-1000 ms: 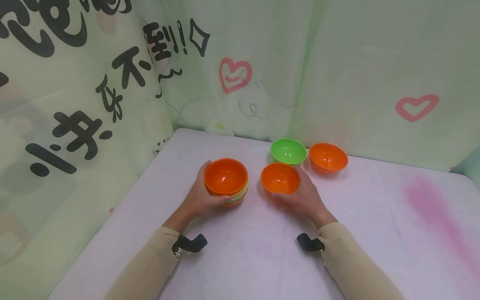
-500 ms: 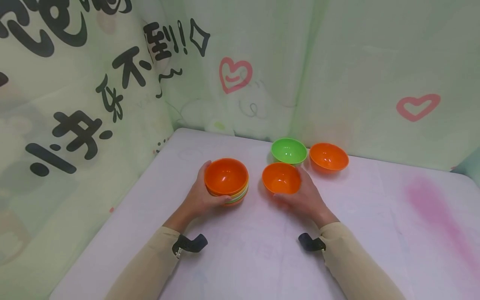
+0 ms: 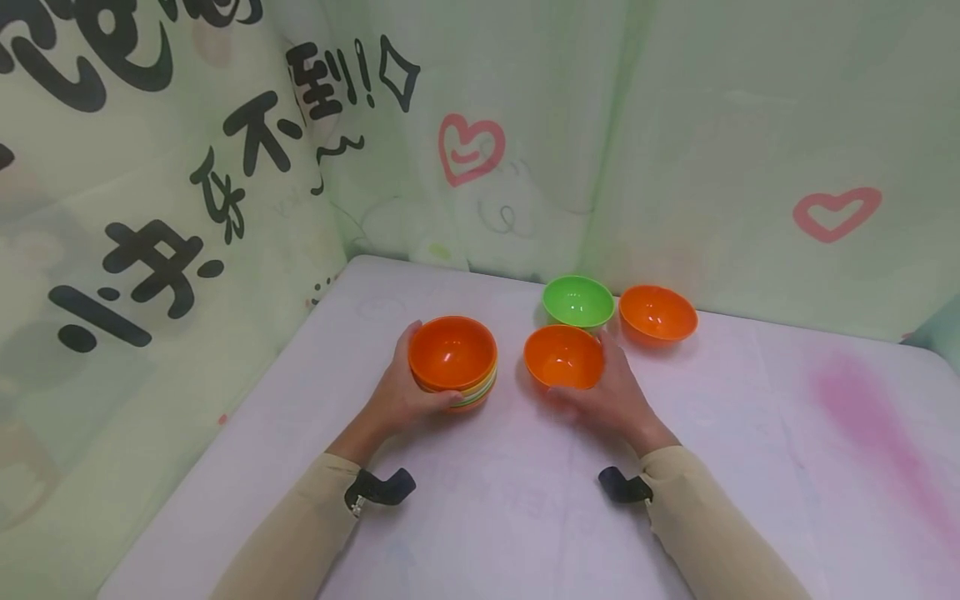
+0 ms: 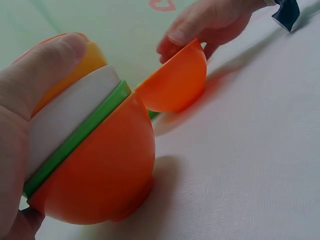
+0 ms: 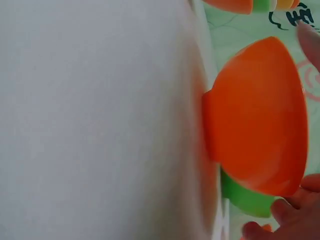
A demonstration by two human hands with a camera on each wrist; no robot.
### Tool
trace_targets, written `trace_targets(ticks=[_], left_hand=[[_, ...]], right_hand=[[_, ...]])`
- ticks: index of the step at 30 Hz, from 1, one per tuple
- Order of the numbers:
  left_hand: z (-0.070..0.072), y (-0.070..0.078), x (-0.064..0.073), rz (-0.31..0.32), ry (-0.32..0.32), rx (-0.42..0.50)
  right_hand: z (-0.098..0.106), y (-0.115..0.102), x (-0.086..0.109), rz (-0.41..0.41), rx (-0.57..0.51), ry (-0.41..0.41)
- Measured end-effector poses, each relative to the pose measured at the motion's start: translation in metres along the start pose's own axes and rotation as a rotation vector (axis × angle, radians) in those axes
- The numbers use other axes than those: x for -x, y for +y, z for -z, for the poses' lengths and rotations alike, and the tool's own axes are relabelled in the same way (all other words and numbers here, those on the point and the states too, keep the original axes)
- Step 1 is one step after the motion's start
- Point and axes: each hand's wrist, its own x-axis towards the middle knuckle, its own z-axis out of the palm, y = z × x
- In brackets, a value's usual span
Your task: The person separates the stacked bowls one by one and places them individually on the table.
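Note:
My left hand point(image 3: 397, 392) grips a stack of nested bowls point(image 3: 453, 353), thumb across its near side. Orange is on top; yellow, white, green and orange bowls sit beneath, their layers visible in the left wrist view. To the right, my right hand point(image 3: 617, 392) holds a single orange bowl point(image 3: 562, 357) around its right side, thumb at the near rim and fingers at the far rim. The right wrist view shows that orange bowl point(image 5: 257, 120) upright, its foot close to the white tabletop, fingertips point(image 5: 285, 210) right at its rim.
Behind the single bowl stands a green bowl point(image 3: 577, 302), overlapped by it in the head view. Another orange bowl point(image 3: 657, 315) stands to the green one's right, near the table's back edge. A printed curtain point(image 3: 712, 150) hangs behind the white table point(image 3: 487, 517).
Both hands stay nearly in place. My right hand has shifted very slightly right around the single orange bowl; the stack and the other bowls stay put.

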Motion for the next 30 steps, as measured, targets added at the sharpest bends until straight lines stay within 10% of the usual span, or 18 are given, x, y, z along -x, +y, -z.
trace_targets(ticks=[9,18,30], left_hand=[[-0.002,-0.003,0.000,-0.012,0.007,0.017],[0.000,-0.006,-0.002,-0.041,-0.003,0.024],[-0.002,-0.008,-0.003,-0.079,0.001,-0.010]], right_hand=[[0.000,-0.039,0.004,-0.010,0.035,0.063],[-0.022,-0.078,-0.008,0.078,0.035,-0.078],[-0.065,-0.087,-0.019,0.002,0.035,-0.268]])
